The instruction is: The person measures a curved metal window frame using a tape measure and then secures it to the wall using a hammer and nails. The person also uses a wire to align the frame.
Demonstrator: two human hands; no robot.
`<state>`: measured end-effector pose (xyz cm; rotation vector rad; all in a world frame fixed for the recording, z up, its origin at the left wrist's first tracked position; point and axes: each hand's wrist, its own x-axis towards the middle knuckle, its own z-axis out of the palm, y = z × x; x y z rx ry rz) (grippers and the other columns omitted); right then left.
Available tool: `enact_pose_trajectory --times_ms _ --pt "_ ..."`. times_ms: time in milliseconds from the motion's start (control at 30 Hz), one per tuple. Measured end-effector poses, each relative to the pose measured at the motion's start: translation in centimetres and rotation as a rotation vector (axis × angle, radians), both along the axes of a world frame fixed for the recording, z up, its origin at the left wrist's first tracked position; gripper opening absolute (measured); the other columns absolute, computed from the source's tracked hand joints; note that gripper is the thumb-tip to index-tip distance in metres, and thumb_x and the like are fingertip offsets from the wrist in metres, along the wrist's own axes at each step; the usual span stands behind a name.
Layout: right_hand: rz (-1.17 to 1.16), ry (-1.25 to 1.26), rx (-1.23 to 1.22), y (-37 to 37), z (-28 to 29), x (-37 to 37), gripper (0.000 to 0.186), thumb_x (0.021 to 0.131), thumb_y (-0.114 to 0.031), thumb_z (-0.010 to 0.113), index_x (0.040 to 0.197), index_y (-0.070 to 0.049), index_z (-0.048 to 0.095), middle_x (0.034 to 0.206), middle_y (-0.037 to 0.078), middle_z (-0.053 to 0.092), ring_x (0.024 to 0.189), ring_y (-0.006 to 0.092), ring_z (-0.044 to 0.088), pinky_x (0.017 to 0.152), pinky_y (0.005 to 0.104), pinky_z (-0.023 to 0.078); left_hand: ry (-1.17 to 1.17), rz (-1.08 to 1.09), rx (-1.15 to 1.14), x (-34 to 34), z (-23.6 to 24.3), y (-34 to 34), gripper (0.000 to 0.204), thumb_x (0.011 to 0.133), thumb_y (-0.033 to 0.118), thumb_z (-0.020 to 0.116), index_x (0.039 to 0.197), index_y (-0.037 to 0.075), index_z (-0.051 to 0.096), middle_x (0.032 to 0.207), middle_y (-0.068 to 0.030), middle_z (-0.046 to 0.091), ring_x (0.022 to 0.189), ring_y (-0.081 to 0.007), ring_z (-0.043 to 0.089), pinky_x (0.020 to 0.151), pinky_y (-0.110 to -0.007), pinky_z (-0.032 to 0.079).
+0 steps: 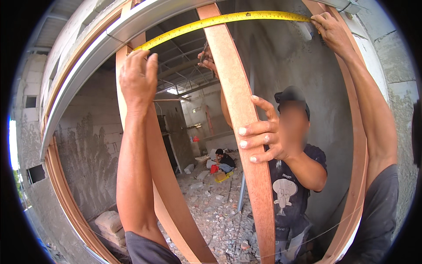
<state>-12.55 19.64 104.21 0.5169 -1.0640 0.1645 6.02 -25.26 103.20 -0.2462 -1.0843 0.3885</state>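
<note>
Here's the long, thin yellow measuring tape (226, 18) stretching across the reddish-brown wooden post (237, 88), right hand (332, 33) fingers pinching one end, left hand's (138, 79) grip hidden! Measuring, it seems; next calls for a steady, taut reading.

A rough grey cement wall (281, 61) stands at one o'clock. A blotchy pale block wall (94, 141) is at nine. A bumpy, grey, stony floor (220, 229) lies at six. Bright white light (172, 91) shines at eleven.
</note>
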Motion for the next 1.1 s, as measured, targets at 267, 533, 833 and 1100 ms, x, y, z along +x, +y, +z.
enact_pose_trajectory --times_ms 267,533,833,1100 --pt "0.005 0.051 -0.019 0.3 0.2 -0.4 0.02 0.092 -0.018 0.054 0.106 -0.005 0.059 0.087 0.009 0.052 0.081 0.025 0.053 0.073 0.0362 0.042 -0.468 -0.105 -0.041 -4.4 -2.8 4.9 0.062 0.072 0.039 0.075 0.123 0.009 0.056 0.116 -0.0123 0.061 0.113 -0.0281 0.055 0.096 -0.039 0.043" --pt "-0.027 0.071 -0.014 0.5 0.1 -0.2 0.02 0.092 -0.019 0.054 0.106 -0.006 0.059 0.088 0.009 0.053 0.083 0.0259 0.054 0.073 0.0366 0.042 -0.45 -0.028 -0.082 -5.2 -1.9 4.8 0.088 0.048 0.061 0.076 0.119 0.013 0.059 0.113 -0.0068 0.063 0.102 -0.0257 0.061 0.087 -0.04 0.049" --pt "-0.063 0.092 -0.005 1.0 0.3 0.0 0.02 0.091 -0.019 0.055 0.105 -0.006 0.06 0.09 0.009 0.054 0.084 0.027 0.054 0.074 0.037 0.043 -0.441 -0.154 -0.109 -5.3 -1.8 5.2 0.082 0.047 0.056 0.078 0.116 0.014 0.061 0.108 -0.004 0.066 0.096 -0.0224 0.065 0.081 -0.035 0.053" --pt "-0.071 0.1 -0.008 0.9 0.5 -0.2 0.019 0.091 -0.019 0.055 0.105 -0.007 0.06 0.091 0.009 0.055 0.086 0.0279 0.055 0.075 0.0373 0.044 -0.431 -0.116 -0.075 -5.2 -1.6 5.5 0.079 0.048 0.059 0.076 0.112 0.014 0.063 0.105 -0.0058 0.066 0.095 -0.0222 0.065 0.08 -0.036 0.053"
